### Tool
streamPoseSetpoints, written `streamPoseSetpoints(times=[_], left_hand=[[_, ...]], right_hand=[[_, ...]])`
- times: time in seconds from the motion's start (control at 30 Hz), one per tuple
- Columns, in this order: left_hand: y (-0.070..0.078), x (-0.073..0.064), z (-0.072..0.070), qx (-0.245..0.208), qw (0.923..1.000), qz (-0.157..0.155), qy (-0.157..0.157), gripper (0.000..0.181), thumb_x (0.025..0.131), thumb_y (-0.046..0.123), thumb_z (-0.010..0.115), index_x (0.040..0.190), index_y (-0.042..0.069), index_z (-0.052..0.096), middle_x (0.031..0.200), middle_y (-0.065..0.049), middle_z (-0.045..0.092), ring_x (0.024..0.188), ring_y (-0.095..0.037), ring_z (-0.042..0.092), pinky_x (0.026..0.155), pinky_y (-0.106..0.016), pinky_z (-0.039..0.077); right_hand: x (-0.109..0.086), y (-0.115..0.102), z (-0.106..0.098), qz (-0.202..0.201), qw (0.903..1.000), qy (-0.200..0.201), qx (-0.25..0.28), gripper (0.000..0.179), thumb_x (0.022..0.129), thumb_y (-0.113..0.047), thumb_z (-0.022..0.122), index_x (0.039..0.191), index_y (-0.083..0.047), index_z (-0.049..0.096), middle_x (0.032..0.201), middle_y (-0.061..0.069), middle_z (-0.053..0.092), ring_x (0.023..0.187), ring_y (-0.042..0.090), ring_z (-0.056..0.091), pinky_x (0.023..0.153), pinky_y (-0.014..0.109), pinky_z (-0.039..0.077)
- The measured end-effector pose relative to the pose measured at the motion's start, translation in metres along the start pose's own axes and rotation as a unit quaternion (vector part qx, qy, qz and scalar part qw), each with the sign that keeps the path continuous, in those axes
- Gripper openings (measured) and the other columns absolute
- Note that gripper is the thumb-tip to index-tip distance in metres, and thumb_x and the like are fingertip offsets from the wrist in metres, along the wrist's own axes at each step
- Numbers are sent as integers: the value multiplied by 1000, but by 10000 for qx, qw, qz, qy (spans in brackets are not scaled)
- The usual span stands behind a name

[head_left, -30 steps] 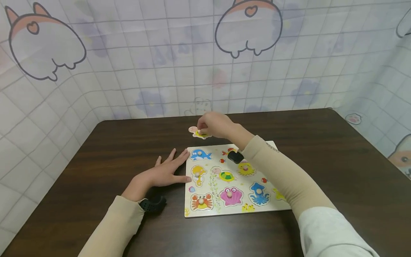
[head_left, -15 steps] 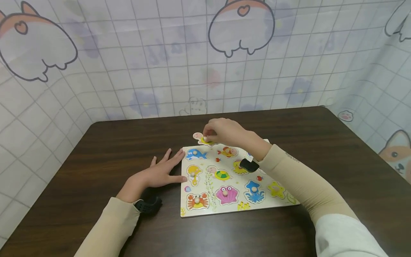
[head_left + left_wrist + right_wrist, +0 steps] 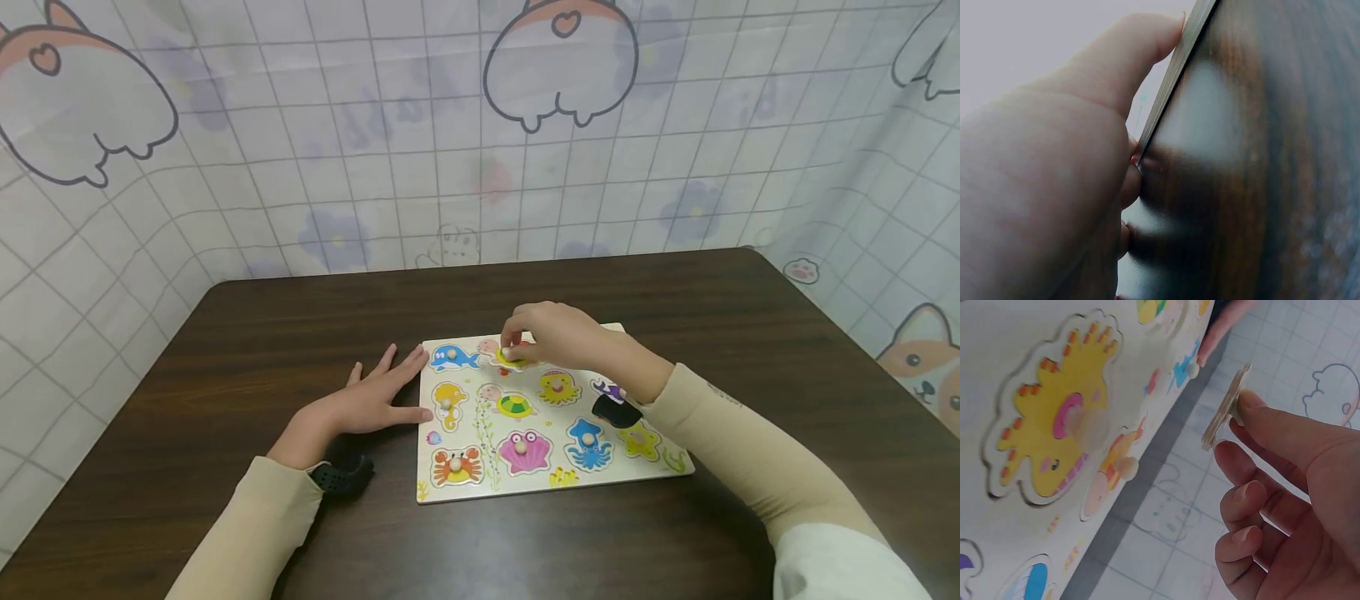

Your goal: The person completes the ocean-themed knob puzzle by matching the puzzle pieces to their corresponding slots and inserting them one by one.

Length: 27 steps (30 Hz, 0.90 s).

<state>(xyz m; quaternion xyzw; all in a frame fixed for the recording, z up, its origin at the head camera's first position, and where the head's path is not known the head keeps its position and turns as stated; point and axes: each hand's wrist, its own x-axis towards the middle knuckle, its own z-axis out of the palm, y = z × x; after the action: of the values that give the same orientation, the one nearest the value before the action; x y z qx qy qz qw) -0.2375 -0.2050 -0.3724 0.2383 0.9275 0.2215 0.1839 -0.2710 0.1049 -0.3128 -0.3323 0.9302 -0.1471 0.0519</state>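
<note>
My right hand (image 3: 558, 333) pinches the knob of a wooden turtle puzzle piece (image 3: 487, 347) and holds it over the back of the peg puzzle board (image 3: 525, 489). In the right wrist view the piece (image 3: 1225, 409) appears edge-on, raised off the board, between thumb and index finger. A printed turtle recess (image 3: 513, 406) without a knob lies near the board's middle. My left hand (image 3: 367, 408) has its fingers spread; thumb and fingertips touch the board's left edge. The left wrist view shows the thumb against that edge (image 3: 1175, 65).
Other knobbed pieces sit in the board: a whale (image 3: 452, 357), a seahorse (image 3: 447, 406), a crab (image 3: 457, 467), a pink shell (image 3: 525, 452) and several more. The dark wooden table (image 3: 300, 317) meets a patterned cloth (image 3: 405, 183) at the back.
My right hand has carried the turtle piece from behind the board rightward and nearer, over the board's back row. The left hand stays at the board's edge. The head view has shifted slightly.
</note>
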Motion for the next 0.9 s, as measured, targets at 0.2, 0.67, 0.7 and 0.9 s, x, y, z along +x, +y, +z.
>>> streamPoseSetpoints(times=[0.2, 0.67, 0.7, 0.9], left_hand=[[0, 0, 0, -20, 10000, 14, 18, 101, 95, 61, 64, 167, 16, 9, 172, -5, 2, 155, -39, -12, 111, -73, -11], [1, -1, 0, -46, 10000, 48, 45, 99, 96, 59, 63, 167, 14, 10, 172, -8, 3, 155, -41, -11, 111, -75, -9], [1, -1, 0, -35, 10000, 48, 39, 100, 96, 60, 63, 167, 15, 10, 172, -7, 3, 155, -40, -11, 111, -75, -10], [1, -1, 0, -44, 10000, 41, 14, 101, 95, 61, 63, 167, 15, 9, 172, -7, 2, 154, -40, -12, 111, -74, -10]], right_hand=[[-8, -1, 5, -150, 9998, -146, -30, 12, 94, -24, 78, 104, -16, 78, 102, -4, 69, 88, 16, 61, 75, 32, 53], [-13, -10, 19, -253, 9974, -662, -129, 6, 93, -25, 79, 89, -22, 75, 83, -13, 63, 78, 10, 55, 70, 28, 47], [-14, -11, 19, -250, 9972, -683, -143, 7, 93, -25, 79, 88, -22, 75, 82, -13, 62, 77, 9, 55, 69, 28, 47], [-12, -13, 22, -214, 9963, -812, -169, 12, 92, -26, 80, 83, -25, 73, 79, -12, 60, 77, 10, 54, 67, 29, 45]])
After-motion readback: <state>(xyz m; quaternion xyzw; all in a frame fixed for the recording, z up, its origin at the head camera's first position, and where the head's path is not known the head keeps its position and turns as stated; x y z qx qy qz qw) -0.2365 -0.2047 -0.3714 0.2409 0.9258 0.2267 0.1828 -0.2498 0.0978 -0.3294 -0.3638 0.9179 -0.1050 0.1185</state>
